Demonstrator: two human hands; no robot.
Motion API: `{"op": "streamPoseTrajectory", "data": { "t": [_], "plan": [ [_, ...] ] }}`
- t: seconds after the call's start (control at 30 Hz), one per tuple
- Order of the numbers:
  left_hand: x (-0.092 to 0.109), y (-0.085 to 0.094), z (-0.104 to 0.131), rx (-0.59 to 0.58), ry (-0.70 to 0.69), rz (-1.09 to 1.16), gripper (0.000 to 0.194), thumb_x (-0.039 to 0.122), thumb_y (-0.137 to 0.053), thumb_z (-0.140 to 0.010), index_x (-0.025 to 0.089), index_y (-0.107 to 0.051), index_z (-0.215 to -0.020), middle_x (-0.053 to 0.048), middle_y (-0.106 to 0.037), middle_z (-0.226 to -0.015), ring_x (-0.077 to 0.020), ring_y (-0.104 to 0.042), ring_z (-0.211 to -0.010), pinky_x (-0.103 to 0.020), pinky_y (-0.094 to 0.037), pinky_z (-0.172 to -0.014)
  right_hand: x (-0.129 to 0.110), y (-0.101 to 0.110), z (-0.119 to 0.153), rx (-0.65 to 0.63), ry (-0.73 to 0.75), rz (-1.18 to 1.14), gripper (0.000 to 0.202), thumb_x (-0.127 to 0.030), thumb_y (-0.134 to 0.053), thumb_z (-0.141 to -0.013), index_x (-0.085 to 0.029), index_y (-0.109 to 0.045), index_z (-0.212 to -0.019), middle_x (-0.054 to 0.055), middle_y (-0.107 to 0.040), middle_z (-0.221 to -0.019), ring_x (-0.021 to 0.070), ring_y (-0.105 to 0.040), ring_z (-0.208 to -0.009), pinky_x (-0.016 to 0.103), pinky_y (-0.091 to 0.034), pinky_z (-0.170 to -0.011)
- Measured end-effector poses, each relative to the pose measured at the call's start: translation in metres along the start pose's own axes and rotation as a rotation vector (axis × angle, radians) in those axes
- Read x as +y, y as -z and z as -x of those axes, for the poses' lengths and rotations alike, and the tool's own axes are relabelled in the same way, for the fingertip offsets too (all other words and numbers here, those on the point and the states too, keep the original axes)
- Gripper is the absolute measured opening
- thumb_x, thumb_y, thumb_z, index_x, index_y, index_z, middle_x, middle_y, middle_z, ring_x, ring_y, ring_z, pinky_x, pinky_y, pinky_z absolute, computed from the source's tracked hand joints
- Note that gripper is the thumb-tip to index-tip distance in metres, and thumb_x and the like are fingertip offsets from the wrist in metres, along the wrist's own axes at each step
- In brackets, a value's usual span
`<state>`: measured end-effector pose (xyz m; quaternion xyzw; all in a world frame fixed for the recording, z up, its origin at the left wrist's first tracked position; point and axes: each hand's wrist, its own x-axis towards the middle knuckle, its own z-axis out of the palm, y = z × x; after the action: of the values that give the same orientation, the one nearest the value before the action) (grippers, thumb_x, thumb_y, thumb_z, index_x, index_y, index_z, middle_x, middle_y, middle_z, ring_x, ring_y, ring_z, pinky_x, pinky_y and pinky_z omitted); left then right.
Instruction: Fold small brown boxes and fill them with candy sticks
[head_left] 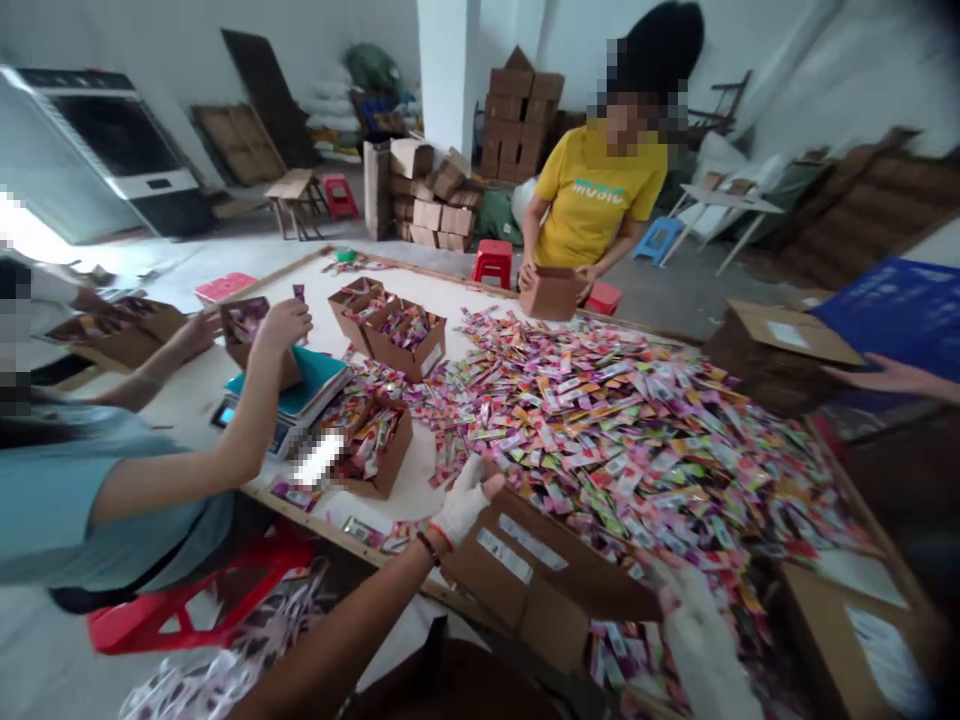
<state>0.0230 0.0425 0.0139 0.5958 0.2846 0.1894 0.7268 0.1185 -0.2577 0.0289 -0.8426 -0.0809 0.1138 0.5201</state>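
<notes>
Left hand [463,500] gloved fingers spread, resting on carton [540,580] flap at near surface edge; right hand [701,640] blurred, grip unclear. Carton could tip, spilling sachets [615,420].

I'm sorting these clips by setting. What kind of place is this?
Probably a small packing workshop: a heap of bright sachets covers the table, small cartons are being filled, and stacked boxes line the wall.

Packing workshop: stacked cartons [517,120] by pillar, sachet heap [637,420] on big table [465,300], bare concrete floor.
</notes>
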Motion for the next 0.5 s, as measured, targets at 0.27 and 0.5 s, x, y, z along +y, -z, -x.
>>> {"op": "streamPoseTrajectory", "data": {
  "t": [0.27, 0.5],
  "plan": [
    [-0.009, -0.031, 0.021, 0.234, -0.028, -0.196, 0.054, 0.046, -0.072, -0.064, 0.017, -0.049, -0.104, -0.005, -0.061, -0.093, -0.0211, -0.06, -0.089, -0.037, -0.047, -0.085, -0.032, -0.02, -0.005, 0.05, -0.151, -0.194, 0.024, -0.036, -0.065, -0.061, -0.019, -0.064, -0.078, 0.002, -0.068, -0.079, 0.0206, -0.061, -0.082, 0.03, -0.048, -0.076],
    [-0.005, -0.026, 0.049, -0.217, -0.473, -0.58, 0.072, 0.041, -0.067, -0.074, 0.016, -0.038, -0.134, -0.017, -0.046, -0.138, -0.0297, -0.041, -0.13, -0.046, -0.035, -0.106, -0.027, -0.046, -0.008, 0.133, -0.129, -0.037, 0.03, -0.045, -0.059, -0.071, -0.019, -0.06, -0.085, 0.002, -0.066, -0.079, 0.02, -0.059, -0.077, 0.032, -0.047, -0.073]
  ]
}}
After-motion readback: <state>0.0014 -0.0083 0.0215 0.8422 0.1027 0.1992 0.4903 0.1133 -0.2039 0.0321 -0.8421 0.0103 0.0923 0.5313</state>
